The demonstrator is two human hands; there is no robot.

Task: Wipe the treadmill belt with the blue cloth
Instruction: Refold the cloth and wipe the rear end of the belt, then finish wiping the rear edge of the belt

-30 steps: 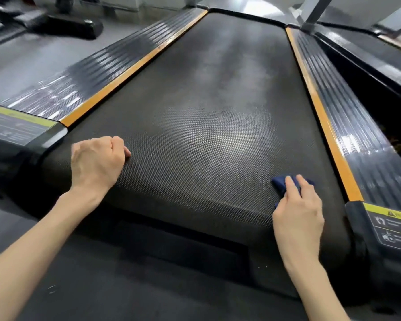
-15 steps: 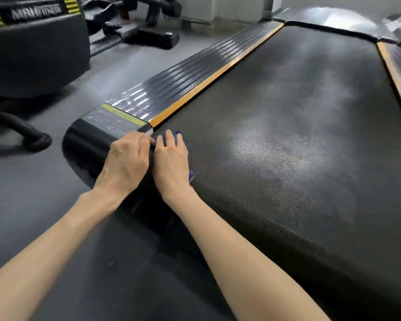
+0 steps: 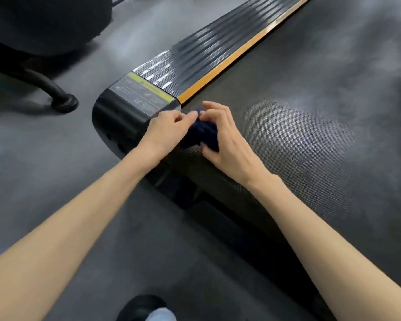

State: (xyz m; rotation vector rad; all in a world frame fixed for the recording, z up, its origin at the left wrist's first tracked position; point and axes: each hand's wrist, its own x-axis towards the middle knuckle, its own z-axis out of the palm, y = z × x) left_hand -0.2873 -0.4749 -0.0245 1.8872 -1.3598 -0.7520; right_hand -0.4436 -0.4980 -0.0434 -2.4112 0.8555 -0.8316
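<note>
There is a single wide-angle view, worn on the person's head and looking forward and steeply down. It sits close. Both bare forearms reach in from the lower corners, and the left hand and right hand meet at frame centre on a dark blue cloth. The black textured treadmill belt fills the right half. A ribbed black side rail runs toward the upper right, grey floor takes the left, and a dark shoe shows at bottom centre.

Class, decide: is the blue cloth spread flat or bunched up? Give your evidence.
Bunched up: the blue cloth is a crumpled wad held between the left hand and right hand, at the treadmill belt's corner.
</note>
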